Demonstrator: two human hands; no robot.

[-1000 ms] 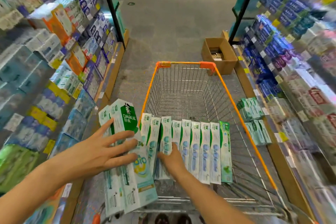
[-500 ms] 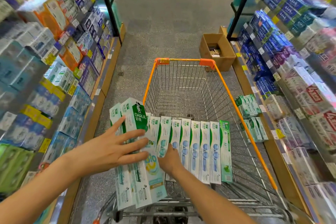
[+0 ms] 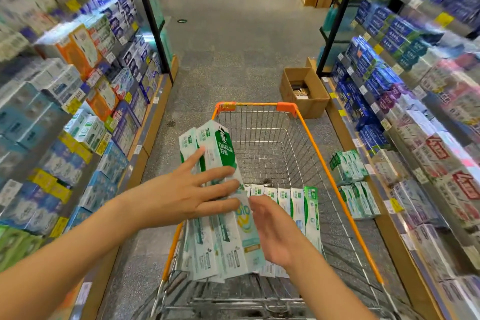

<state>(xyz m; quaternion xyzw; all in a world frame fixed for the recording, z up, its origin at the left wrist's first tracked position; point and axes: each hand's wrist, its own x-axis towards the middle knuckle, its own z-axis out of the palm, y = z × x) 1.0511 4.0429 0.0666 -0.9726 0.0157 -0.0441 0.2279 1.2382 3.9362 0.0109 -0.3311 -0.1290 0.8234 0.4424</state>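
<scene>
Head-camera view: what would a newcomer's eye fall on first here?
First, the stack of green-and-white toothpaste boxes pressed between the left hand and right hand, over the near left corner of the orange-rimmed wire cart. Next, the row of like boxes lined across the cart's near end, between packed shelves on both sides.

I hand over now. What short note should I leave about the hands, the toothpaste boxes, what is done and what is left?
Left hand: straight fingers press the bundle of toothpaste boxes.
Right hand: open, against the bundle's right side.
Bundle: over the cart, at its near left corner.
Done: a row of boxes lies in the cart.
Left: probably lay the bundle beside that row.
</scene>
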